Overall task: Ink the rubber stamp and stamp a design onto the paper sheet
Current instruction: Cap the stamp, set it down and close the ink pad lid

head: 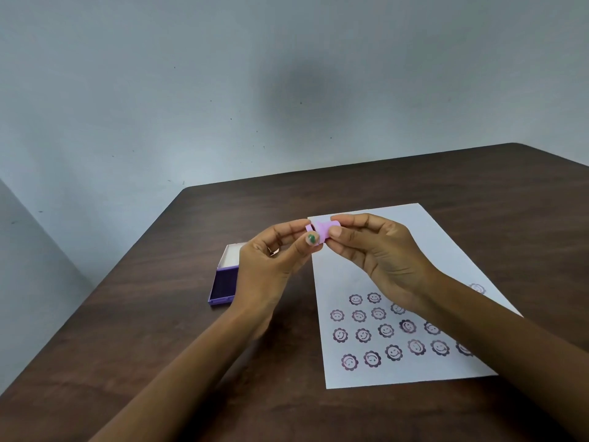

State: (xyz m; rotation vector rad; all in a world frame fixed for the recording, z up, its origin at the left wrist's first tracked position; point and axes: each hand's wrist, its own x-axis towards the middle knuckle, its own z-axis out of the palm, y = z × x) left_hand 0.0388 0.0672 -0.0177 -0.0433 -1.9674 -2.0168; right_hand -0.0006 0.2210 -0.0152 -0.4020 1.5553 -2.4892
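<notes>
The open purple plastic ink pad lies on the dark wooden table. Left hand and right hand pinch the small lilac rubber stamp aloft; the white paper sheet already carries rows of flower-face prints (upper half blank), so more inking probably remains.

Head-worn view, forward-down (close, over table)

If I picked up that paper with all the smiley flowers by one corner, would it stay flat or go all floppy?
Probably floppy: the paper sheet looks like one thin sheet lying flat on the table, so it would likely droop. It is probably very light, too. Nothing weighs it down; both hands hold the stamp above it, so a push would likely slide it.
</notes>
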